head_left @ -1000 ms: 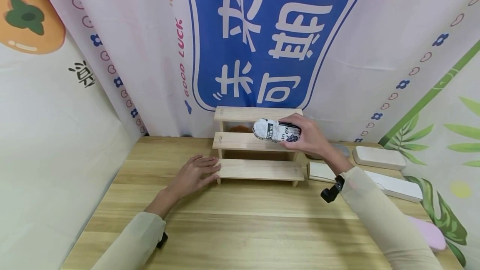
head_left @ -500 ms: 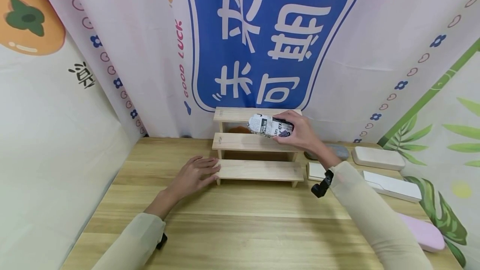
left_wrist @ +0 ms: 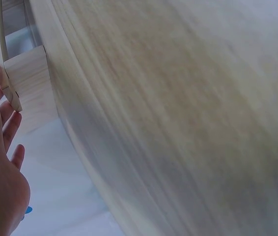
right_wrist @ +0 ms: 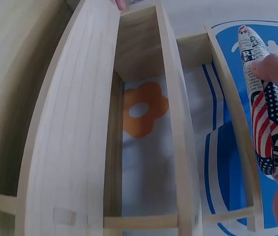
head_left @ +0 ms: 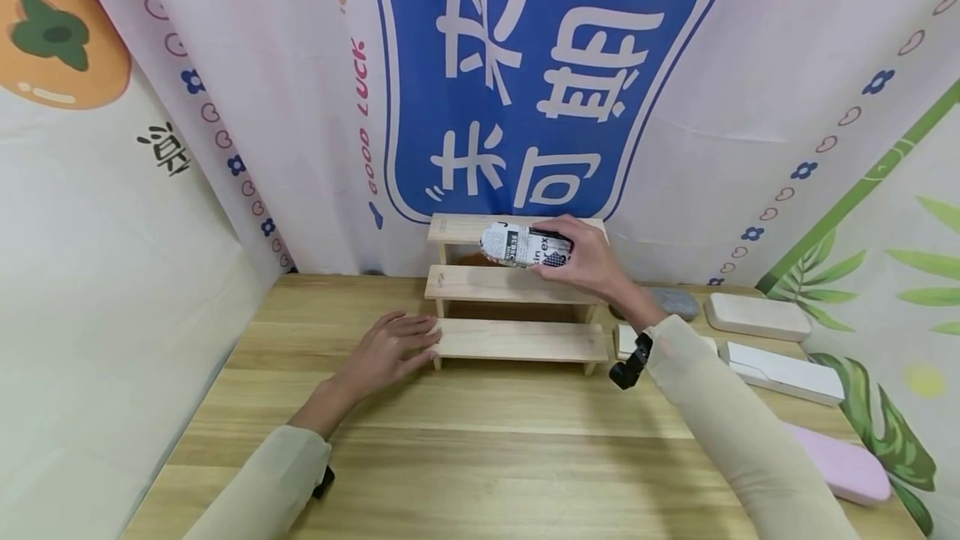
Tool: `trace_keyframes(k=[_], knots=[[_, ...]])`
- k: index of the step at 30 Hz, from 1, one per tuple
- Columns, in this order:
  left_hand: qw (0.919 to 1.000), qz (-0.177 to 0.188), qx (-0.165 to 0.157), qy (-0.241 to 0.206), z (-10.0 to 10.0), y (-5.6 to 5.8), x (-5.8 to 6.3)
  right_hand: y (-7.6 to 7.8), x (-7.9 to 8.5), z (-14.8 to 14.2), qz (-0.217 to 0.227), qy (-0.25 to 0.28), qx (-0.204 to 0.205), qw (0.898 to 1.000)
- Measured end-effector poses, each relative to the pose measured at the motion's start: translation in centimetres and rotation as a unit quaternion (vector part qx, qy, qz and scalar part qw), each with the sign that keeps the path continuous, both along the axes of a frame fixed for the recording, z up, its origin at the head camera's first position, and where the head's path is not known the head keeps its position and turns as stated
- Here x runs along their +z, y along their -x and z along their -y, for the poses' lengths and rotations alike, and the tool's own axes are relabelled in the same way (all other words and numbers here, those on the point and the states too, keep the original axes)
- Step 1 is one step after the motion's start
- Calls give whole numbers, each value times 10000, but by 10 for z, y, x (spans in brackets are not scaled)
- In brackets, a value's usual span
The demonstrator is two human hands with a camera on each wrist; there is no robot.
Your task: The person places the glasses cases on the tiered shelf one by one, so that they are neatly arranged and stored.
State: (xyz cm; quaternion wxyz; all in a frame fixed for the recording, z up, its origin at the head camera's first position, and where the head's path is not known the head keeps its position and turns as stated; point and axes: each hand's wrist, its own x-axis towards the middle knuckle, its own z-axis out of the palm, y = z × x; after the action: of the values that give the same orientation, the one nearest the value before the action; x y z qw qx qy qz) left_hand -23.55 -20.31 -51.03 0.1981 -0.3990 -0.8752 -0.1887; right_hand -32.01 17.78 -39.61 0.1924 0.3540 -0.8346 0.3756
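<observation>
My right hand [head_left: 581, 252] grips one end of a glasses case [head_left: 517, 246] covered in newspaper print. In the right wrist view, stars and red stripes also show on the glasses case [right_wrist: 262, 110]. It is held lengthwise in front of the top board of a three-step wooden display stand [head_left: 517, 340]. My left hand [head_left: 386, 354] has its fingers mostly extended, touching the left end of the stand's lowest board. Seen from the left wrist, the fingertips [left_wrist: 12, 125] meet the end of that board [left_wrist: 12, 96].
At the right of the wooden table [head_left: 480, 457] lie a grey case [head_left: 671, 302], a cream case [head_left: 757, 315], a white case [head_left: 783, 372] and a pink case [head_left: 843, 465]. The right forearm partly covers another pale case. A printed curtain [head_left: 300, 107] hangs right behind the stand.
My right hand has carried the glasses case leftward and slightly up across the stand, towards the top board. The left hand stays in place at the lowest board's end.
</observation>
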Motion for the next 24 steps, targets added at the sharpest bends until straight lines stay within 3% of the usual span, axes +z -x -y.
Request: trace_keyframes(k=[11, 24], knots=[[10000, -12, -18, 50, 0, -2, 3, 3, 8, 22, 351, 70, 29, 9994], [9999, -30, 19, 96, 0, -1, 1, 12, 15, 49, 504, 37, -232, 9985]])
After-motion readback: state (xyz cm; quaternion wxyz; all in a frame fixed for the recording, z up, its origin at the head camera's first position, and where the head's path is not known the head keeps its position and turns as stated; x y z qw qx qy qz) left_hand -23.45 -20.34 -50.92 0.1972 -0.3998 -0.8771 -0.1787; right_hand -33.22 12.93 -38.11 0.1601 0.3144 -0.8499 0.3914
